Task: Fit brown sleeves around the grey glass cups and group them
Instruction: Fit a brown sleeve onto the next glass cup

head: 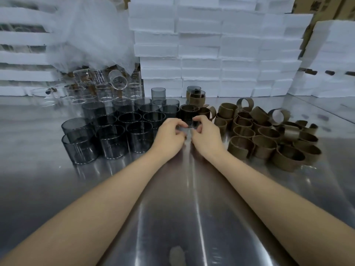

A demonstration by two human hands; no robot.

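The left hand (pixel 169 134) and right hand (pixel 206 135) both curl round one grey cup (pixel 189 120) between them on the worktop (pixel 172 208) — the sleeve-fitting step, seemingly, though blur hides the sleeve. Bare cups (pixel 115 139) stand to their left, loose sleeves (pixel 269 143) to their right — next, seat it evenly.

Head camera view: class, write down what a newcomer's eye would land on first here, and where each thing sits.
At the centre of the shiny metal table, the left hand and right hand meet, both gripping one dark cup. Left of them stands a crowd of grey glass cups; right of them lies a heap of brown sleeves. A wall of white foam blocks fills the background.
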